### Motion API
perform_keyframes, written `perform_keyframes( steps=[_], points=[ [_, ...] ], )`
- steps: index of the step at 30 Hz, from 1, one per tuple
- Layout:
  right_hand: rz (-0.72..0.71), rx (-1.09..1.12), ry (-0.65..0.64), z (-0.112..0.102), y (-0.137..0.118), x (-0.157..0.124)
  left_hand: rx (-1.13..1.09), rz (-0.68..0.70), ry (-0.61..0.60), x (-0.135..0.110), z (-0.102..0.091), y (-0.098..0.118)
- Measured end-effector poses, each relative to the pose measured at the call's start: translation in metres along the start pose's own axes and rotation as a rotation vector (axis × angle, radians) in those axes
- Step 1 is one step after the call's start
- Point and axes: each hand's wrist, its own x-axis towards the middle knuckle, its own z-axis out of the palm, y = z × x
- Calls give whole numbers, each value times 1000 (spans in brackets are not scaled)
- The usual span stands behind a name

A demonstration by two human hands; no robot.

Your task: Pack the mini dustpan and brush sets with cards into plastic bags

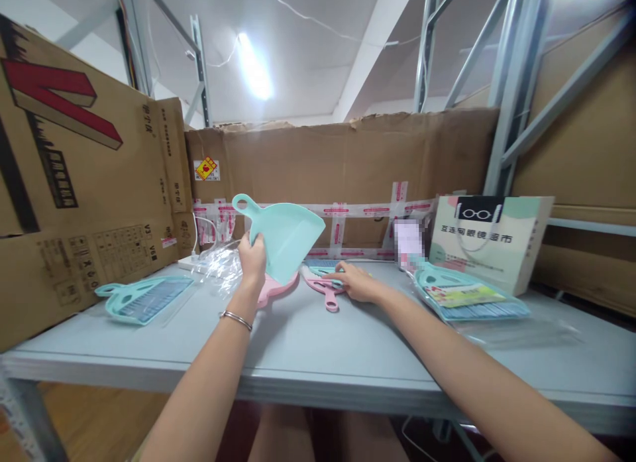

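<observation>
A mint-green dustpan is raised above the table, tilted, with its looped handle up to the left. My left hand is closed on its near edge beside that handle. Under it lies a pink dustpan, partly covered. To the right, a pink hand brush rests on the table, its handle toward me. A mint-green hand brush lies just behind and over it. My right hand reaches down onto the mint brush, fingers bent around its handle; the fingers hide much of the grip.
Another mint dustpan-and-brush set lies at left; a labelled set with clear wrapping lies at right before a paper bag. Crumpled plastic and a power strip sit behind. Large cartons wall the back and left.
</observation>
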Motion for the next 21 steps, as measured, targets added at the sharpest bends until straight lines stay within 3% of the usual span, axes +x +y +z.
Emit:
perform_keyframes(
  steps=[2, 4, 7, 10, 14, 17, 21],
  points=[
    [-36, -88, -67, -1, -5, 0, 21, 26, -41, -3, 1, 1],
    [-73, -30, 7, -5, -7, 1, 60, 40, -55, -5, 1, 3],
    [-119, 234, 295, -19, -5, 2, 129, 70, 8, -4, -1, 3],
    [-49, 570, 624, -41, -2, 0, 203, 194, 79, -4, -4, 4],
    [16, 982, 910, -75, -8, -12, 322, 338, 14, -11, -4, 9],
    [8, 1045, 865, -95, -25, -26, 339, 399, -127, -18, 0, 11],
    [-53, 947, 602, -108, -58, -31, 241, 335, -481, -26, 8, 13]
  ],
)
